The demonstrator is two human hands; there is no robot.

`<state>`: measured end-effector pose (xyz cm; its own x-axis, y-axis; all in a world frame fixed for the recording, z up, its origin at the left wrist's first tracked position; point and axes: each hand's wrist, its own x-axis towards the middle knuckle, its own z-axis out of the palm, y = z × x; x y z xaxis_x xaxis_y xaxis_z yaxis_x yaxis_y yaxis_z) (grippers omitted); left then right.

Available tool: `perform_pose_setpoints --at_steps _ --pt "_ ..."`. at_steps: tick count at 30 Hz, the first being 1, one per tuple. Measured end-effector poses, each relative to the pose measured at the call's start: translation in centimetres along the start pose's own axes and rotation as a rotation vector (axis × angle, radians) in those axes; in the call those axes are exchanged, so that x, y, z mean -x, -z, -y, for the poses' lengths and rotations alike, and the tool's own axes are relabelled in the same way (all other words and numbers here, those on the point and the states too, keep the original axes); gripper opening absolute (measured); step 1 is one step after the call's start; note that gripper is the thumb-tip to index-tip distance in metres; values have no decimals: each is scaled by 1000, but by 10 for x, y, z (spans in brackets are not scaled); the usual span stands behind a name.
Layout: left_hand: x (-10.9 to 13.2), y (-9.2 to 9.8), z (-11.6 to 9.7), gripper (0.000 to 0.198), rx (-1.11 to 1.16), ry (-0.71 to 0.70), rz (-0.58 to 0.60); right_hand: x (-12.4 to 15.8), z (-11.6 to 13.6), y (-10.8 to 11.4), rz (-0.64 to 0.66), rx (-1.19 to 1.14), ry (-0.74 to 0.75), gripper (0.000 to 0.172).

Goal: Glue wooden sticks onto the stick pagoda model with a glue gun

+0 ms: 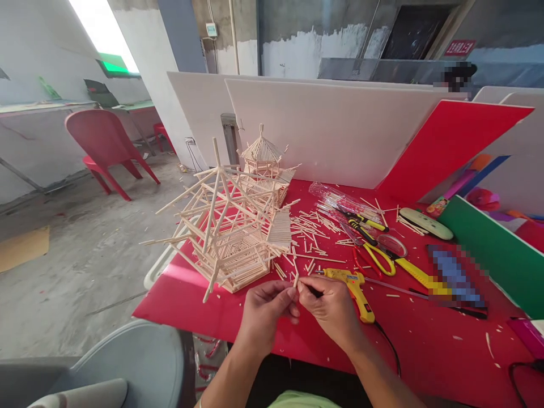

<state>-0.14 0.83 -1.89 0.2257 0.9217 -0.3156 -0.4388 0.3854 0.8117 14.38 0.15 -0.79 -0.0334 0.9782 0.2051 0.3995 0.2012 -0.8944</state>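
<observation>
My left hand [268,311] and my right hand [330,306] meet near the table's front edge, fingertips almost touching. A short wooden stick [296,279] stands up between them, pinched by thumb and finger of both hands. To the left is an open pavilion frame [227,209] made of glued wooden sticks, with a slatted base. Behind it stands a pavilion model [262,153] with a pointed, covered roof. Just right of my right hand lies a yellow glue gun [355,290] on its side. Loose cut sticks [310,229] are scattered beyond my hands.
The tabletop is red [408,351]. On its right lie yellow-handled pliers [365,224], red-and-yellow-handled scissors [378,255], a yellow cutter [420,277] and a pale green case [426,222]. White boards [335,130] stand behind. A grey bin [131,362] is at lower left.
</observation>
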Motion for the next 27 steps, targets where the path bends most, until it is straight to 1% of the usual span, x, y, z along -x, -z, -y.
perform_pose_setpoints --at_steps 3,5,8,10,11,13,16,19,22,25,27 --pt "-1 2 -2 28 252 201 51 -2 -2 1 86 -197 -90 29" --pt "-1 3 0 30 390 281 76 -4 -4 -1 105 -320 -165 26" --pt "0 3 5 30 519 312 139 -4 -9 -7 80 -491 -275 24" --pt "1 2 7 30 549 308 148 -3 -10 -10 66 -566 -313 24" --pt "1 2 7 31 549 306 135 -2 -10 -11 64 -566 -313 24" --pt "0 2 7 32 522 281 83 -1 -9 -8 85 -487 -272 27" --pt "0 3 6 30 424 197 26 -1 -3 2 130 -287 -145 27" --pt "1 4 6 30 337 150 20 -3 2 11 155 -135 -44 26" --pt "4 3 6 31 245 124 33 -3 4 13 178 -98 -28 26" --pt "6 2 3 31 135 56 15 0 6 9 122 -56 6 19" --pt "6 2 0 31 68 19 23 3 7 5 75 -17 40 16"
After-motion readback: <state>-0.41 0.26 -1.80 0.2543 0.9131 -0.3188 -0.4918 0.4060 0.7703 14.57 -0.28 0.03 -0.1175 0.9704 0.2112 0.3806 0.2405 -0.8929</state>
